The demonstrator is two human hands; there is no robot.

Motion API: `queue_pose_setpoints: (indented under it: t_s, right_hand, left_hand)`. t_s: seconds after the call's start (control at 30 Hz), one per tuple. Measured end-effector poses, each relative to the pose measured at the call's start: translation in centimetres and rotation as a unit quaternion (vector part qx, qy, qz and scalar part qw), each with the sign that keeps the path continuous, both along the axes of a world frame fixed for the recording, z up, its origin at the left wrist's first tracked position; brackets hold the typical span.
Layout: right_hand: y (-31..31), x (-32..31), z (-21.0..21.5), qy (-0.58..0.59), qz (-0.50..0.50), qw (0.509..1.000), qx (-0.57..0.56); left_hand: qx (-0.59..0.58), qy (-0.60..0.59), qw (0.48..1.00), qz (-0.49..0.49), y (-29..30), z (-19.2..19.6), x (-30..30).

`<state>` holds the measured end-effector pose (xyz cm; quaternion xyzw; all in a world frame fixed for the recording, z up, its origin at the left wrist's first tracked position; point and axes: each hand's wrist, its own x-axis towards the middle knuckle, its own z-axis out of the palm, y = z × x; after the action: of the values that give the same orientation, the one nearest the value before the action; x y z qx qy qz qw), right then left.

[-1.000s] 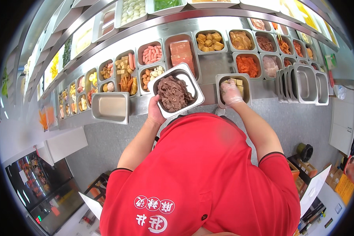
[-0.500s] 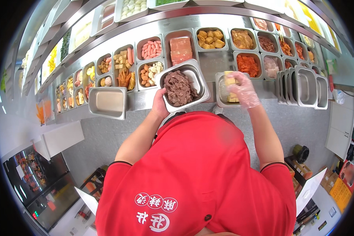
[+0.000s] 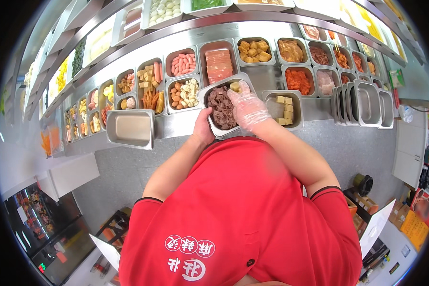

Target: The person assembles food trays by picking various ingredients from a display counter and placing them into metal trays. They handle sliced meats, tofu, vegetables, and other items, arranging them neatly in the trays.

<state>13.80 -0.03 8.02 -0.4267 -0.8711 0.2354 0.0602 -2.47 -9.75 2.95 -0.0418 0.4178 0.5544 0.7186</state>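
Head view:
- Left hand (image 3: 202, 127) bare, fingers wrapped on near rim of steel pan (image 3: 213, 91); pan raised above counter (image 3: 319, 143), tilted toward body so contents stay reachable.
- Pan holds dark meat slices (image 3: 221, 107).
- Right hand (image 3: 247, 107) in clear glove, over pan; fingers pinched narrow on pale cube (image 3: 234, 86) at far end.
- Tofu tray (image 3: 295, 97) just right, within reach.
- Empty tray (image 3: 130, 128) left, well apart.

Bright, even overhead light glares off the steel counter (image 3: 271, 76); fisheye bends and blackens the edges.
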Motion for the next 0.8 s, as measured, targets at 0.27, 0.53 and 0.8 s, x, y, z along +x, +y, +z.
queue_pose_setpoints:
  t_s: [0.27, 0.53, 0.8]
  right_hand:
    - [3.3, 8.6, 1.9, 0.168, -0.074, 0.981, -0.058]
    - [6.8, 20.6, -6.0, -0.003, -0.256, 0.95, -0.179]
    - [5.2, 15.6, -10.9, -0.14, -0.221, 0.956, -0.133]
  left_hand:
    - [-0.017, -0.01, 0.999, 0.044, -1.2, -1.4, -1.5]
    - [0.028, 0.0, 0.997, 0.073, -2.7, -2.9, -3.1]
    - [0.004, 0.013, 0.998, 0.059, -2.8, -2.5, -2.6]
